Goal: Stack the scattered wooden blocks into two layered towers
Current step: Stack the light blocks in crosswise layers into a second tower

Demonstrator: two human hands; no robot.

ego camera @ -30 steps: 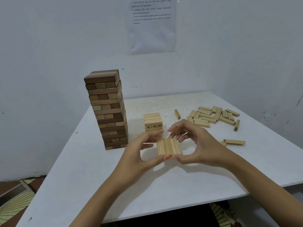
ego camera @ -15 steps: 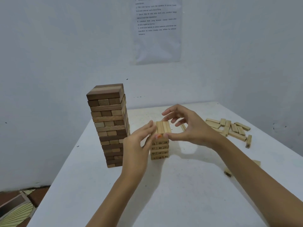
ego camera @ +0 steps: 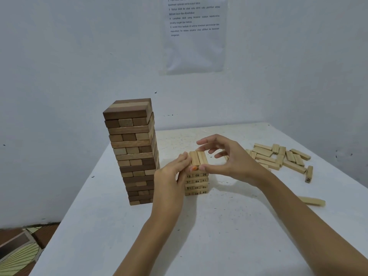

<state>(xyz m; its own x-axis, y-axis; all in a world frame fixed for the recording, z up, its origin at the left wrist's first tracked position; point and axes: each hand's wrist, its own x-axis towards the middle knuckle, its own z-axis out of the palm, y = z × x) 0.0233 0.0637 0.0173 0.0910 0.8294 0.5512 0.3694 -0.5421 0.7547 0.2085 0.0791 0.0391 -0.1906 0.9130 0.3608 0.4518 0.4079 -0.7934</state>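
Two towers stand on the worktop (ego camera: pixel 219 236): a tall dark tower (ego camera: pixel 133 152) and a short pale tower (ego camera: pixel 197 184) showing four numbered layers. The left hand (ego camera: pixel 171 176) and right hand (ego camera: pixel 229 158) both clamp its top layer (ego camera: pixel 199 158), partly hiding it. The loose blocks (ego camera: pixel 278 158) to the right overlap too much to count.

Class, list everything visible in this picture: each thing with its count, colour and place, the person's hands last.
tall tower: one, dark and light brown, table's left.
short tower: one, pale, numbered, table's centre.
top layer: one, pale, on the short tower.
loose blocks: many, pale, table's far right.
single block: one, pale, near right edge.
table: one, white, foreground.
paper sheet: one, white, printed, on the wall.
left hand: one, holding top layer's left side.
right hand: one, gripping top layer from the right.
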